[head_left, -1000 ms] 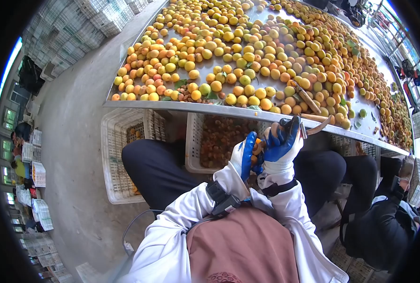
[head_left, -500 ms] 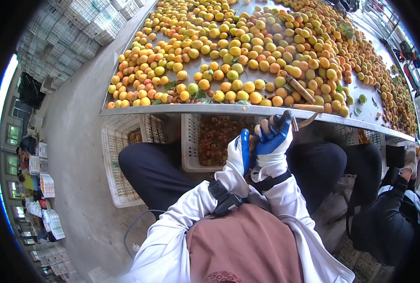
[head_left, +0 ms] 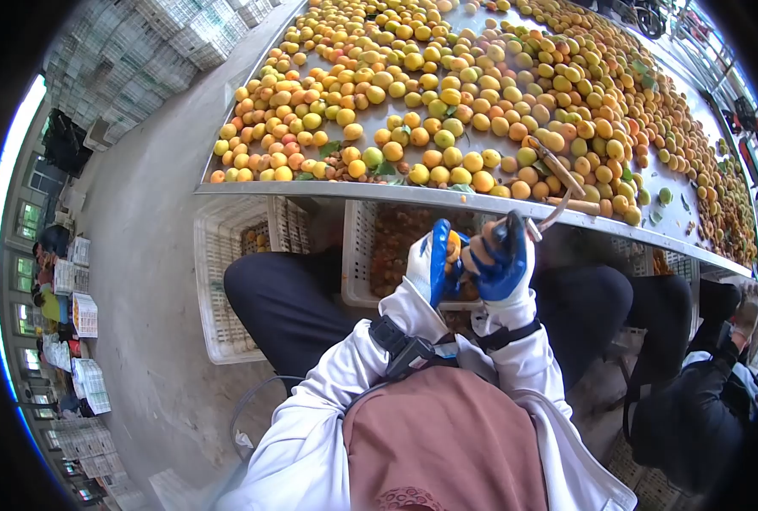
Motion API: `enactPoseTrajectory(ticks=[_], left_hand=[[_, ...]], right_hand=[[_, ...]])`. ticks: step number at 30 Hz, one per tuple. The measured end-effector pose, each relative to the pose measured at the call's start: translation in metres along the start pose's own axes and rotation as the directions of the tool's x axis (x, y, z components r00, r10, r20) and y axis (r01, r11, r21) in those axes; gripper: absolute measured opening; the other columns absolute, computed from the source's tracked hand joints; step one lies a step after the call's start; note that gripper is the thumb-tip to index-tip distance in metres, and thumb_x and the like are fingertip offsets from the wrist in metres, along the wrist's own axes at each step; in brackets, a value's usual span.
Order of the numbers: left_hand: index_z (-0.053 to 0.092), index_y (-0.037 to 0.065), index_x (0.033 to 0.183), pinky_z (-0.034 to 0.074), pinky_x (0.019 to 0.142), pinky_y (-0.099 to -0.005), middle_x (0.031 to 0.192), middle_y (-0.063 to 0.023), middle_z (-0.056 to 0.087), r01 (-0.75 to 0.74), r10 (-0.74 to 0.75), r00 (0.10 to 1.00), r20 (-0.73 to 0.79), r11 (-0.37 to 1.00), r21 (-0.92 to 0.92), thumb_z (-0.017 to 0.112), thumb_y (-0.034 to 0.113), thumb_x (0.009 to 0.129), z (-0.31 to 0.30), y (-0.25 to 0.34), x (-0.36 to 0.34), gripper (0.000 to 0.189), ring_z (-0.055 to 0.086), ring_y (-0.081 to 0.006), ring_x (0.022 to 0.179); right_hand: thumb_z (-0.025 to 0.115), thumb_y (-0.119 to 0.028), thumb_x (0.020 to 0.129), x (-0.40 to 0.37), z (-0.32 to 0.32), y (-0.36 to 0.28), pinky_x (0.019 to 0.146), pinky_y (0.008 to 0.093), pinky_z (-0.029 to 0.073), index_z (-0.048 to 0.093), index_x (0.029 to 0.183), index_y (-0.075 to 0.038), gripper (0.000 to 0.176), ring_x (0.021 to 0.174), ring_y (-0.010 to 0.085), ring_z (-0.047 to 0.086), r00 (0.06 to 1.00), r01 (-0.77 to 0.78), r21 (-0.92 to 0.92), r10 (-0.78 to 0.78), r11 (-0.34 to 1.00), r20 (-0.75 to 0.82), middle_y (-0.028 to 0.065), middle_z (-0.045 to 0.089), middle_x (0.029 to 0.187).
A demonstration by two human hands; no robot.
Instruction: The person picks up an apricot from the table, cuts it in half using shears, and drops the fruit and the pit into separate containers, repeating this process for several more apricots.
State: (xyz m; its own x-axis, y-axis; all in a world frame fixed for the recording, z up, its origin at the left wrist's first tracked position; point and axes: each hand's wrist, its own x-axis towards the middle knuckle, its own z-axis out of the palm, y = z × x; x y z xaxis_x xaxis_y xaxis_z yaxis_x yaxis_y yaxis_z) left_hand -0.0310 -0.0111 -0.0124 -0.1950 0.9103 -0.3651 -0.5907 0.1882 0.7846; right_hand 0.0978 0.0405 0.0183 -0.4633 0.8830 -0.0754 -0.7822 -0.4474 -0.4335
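Both my hands wear white and blue gloves and meet above a white crate (head_left: 358, 255) of fruit pieces. My left hand (head_left: 432, 262) is closed around an orange fruit (head_left: 454, 247), which shows between the two hands. Just right of it, my right hand (head_left: 502, 255) has its fingers curled round a tool with a curved blade (head_left: 554, 213); its short metal end (head_left: 533, 230) sticks out beside the thumb. Yellow and orange fruit (head_left: 438, 175) lies spread over the metal table (head_left: 328, 189) in front of me. A wooden-handled tool (head_left: 559, 169) rests among the fruit near the edge.
Another white crate (head_left: 217, 298) stands on the floor to the left. At the right sits a co-worker (head_left: 694, 409) in dark clothes. Stacked crates (head_left: 132, 68) rise at the upper left. More people and crates (head_left: 85, 315) are along the far left.
The view has shifted, so the table appears slightly lower and farther right. My hands have moved a little apart, and more of the orange fruit between them shows.
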Motion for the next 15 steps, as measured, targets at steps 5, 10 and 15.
enactPoseTrajectory(ticks=[5, 10, 15], left_hand=[[0.068, 0.007, 0.101, 0.042, 0.051, -0.0209, 0.077, 0.0026, 0.063, -0.047, 0.05, 0.995, -0.087, 0.998, 0.032, 0.052, 0.048, 0.103, -0.008, 0.026, 0.003, 0.044, 0.054, -0.0067, 0.06], [0.067, 0.006, 0.114, 0.045, 0.043, -0.0243, 0.08, -0.006, 0.069, -0.026, 0.025, 1.0, 0.006, 0.988, 0.15, 0.044, 0.045, 0.105, -0.012, 0.035, -0.004, 0.046, 0.061, -0.0137, 0.053], [0.069, 0.006, 0.109, 0.042, 0.041, -0.023, 0.079, -0.0028, 0.069, 0.046, -0.054, 0.997, 0.052, 0.988, 0.144, 0.053, 0.044, 0.102, -0.023, 0.036, -0.004, 0.042, 0.06, -0.0101, 0.054]], right_hand=[[0.071, -0.01, 0.084, -0.013, 0.022, 0.007, 0.067, 0.0289, 0.053, 0.066, 0.115, 0.003, 0.034, 0.069, 0.0189, 0.068, 0.951, 0.275, -0.946, -0.196, 0.172, 0.241, 0.0128, 0.071, 0.085], [0.078, -0.014, 0.079, -0.007, 0.011, 0.021, 0.074, 0.0368, 0.056, 0.066, 0.118, -0.005, 0.042, 0.084, 0.0339, 0.072, 0.92, 0.335, -0.938, -0.185, -0.091, 0.347, 0.0166, 0.071, 0.093], [0.079, -0.015, 0.078, -0.007, 0.01, 0.016, 0.072, 0.0383, 0.055, 0.067, 0.107, -0.006, 0.033, 0.08, 0.0339, 0.07, 0.949, 0.301, -0.933, -0.037, -0.195, 0.314, 0.0154, 0.07, 0.089]])
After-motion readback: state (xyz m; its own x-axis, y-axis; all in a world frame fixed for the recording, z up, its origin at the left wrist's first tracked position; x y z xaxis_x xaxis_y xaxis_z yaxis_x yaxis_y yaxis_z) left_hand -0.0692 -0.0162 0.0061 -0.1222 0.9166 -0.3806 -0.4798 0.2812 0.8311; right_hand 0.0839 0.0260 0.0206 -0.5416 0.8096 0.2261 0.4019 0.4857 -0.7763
